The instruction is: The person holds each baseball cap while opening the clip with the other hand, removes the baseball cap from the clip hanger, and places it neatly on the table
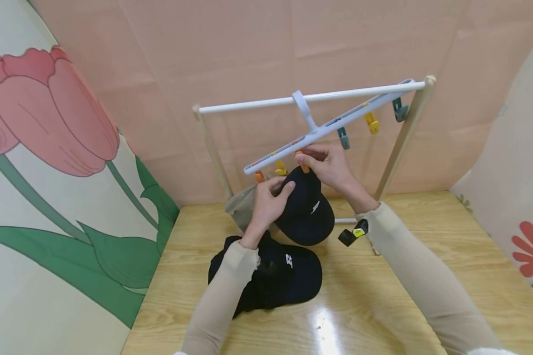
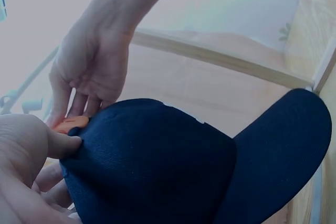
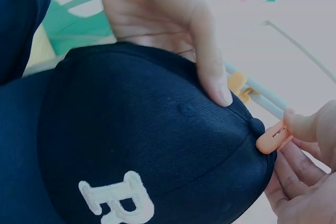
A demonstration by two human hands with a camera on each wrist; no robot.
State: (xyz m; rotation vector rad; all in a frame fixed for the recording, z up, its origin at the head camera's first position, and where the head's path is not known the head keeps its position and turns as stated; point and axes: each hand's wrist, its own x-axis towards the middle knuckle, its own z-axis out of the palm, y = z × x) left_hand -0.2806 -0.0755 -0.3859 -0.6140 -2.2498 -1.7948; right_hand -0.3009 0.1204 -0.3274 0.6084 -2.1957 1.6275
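A dark baseball cap (image 1: 304, 212) hangs with its brim down under a pale clip hanger (image 1: 333, 129). My left hand (image 1: 266, 204) pinches the side of its crown, thumb on the cloth. With thumb and fingers, my right hand (image 1: 333, 170) pinches an orange clothespin (image 3: 273, 137) at the top of the crown, beside the cap's button (image 3: 256, 126). A white letter (image 3: 123, 200) marks the cap's front. Behind the left hand, a beige cloth item (image 1: 241, 208) hangs below another orange clip (image 1: 259, 176); its full shape is hidden.
The hanger tilts from a white rod (image 1: 257, 102) on a wooden-post stand (image 1: 401, 143). Yellow (image 1: 371, 123) and grey-green clips (image 1: 343, 138) hang along it. More dark caps (image 1: 299, 276) lie on the wooden table (image 1: 360, 305), partly behind the left sleeve. Patterned panels flank both sides.
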